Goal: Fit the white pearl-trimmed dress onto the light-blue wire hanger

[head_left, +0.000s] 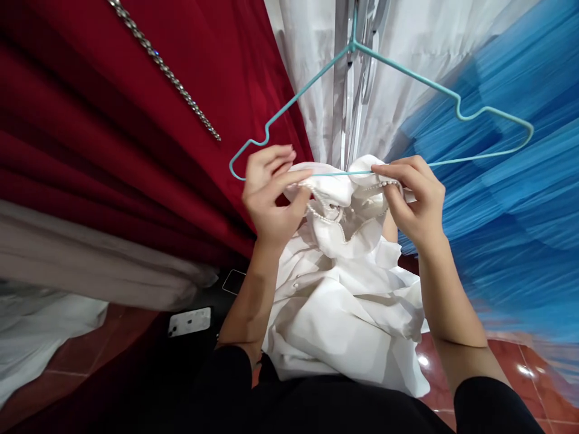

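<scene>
A white garment (pixel 344 301) with a pearl-beaded neckline hangs in folds before me, its upper edge level with the bottom bar of a light-blue hanger (pixel 407 71). My left hand (pixel 275 193) pinches the garment's left upper edge against that bar, between thumb and index finger. On the other side, my right hand (pixel 414 196) grips the right upper edge near the beads, with its index finger along the bar. The hanger is upright, its hook out of frame at the top. Part of the garment's edge is hidden behind my fingers.
Dark red fabric (pixel 190 54) with a rhinestone strip (pixel 167 71) hangs at left, blue tulle (pixel 511 199) at right. White fabric (pixel 420 36) and metal poles (pixel 346 114) stand behind. A white phone (pixel 190 322) lies low at left, above a red tiled floor (pixel 511 367).
</scene>
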A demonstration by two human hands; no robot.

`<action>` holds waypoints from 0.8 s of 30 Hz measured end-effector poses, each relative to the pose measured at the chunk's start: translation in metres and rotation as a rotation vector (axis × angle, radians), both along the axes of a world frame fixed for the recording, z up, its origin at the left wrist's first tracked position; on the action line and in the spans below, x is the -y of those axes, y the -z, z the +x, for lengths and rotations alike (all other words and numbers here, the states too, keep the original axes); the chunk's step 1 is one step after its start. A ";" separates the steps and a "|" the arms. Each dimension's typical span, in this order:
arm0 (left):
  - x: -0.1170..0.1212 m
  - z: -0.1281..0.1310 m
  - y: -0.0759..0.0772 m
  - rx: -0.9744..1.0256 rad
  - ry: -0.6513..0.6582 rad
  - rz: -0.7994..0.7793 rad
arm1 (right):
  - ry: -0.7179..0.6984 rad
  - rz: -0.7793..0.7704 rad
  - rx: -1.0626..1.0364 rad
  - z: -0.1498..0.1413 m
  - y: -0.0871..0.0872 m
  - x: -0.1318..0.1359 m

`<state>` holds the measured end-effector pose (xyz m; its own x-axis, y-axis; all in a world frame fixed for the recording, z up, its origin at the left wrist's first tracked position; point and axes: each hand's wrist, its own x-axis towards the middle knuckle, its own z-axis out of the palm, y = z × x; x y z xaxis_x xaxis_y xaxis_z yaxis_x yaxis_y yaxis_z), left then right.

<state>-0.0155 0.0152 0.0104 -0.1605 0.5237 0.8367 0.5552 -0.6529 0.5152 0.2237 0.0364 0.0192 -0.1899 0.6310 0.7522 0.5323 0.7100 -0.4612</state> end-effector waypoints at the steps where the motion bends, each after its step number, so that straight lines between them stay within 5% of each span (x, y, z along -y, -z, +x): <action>1: 0.002 -0.008 0.007 0.050 -0.048 0.071 | 0.002 0.008 -0.011 0.000 0.001 -0.001; 3: 0.007 -0.025 0.022 0.152 -0.113 0.080 | 0.003 0.010 -0.020 0.001 0.001 -0.002; 8: -0.002 -0.078 0.056 0.302 -0.086 -0.372 | 0.028 0.003 -0.027 0.000 0.001 -0.003; 11: -0.022 -0.110 0.056 0.358 -0.177 -0.315 | 0.024 0.027 -0.041 0.000 0.002 -0.004; 15: -0.041 -0.119 0.018 0.334 -0.231 -0.139 | 0.024 0.023 -0.034 0.001 0.001 -0.003; 20: -0.037 -0.068 -0.050 0.166 -0.130 0.045 | 0.026 0.034 -0.037 -0.001 0.001 0.000; 24: -0.029 -0.035 -0.067 0.100 0.082 0.012 | 0.042 0.027 -0.035 -0.001 0.001 0.001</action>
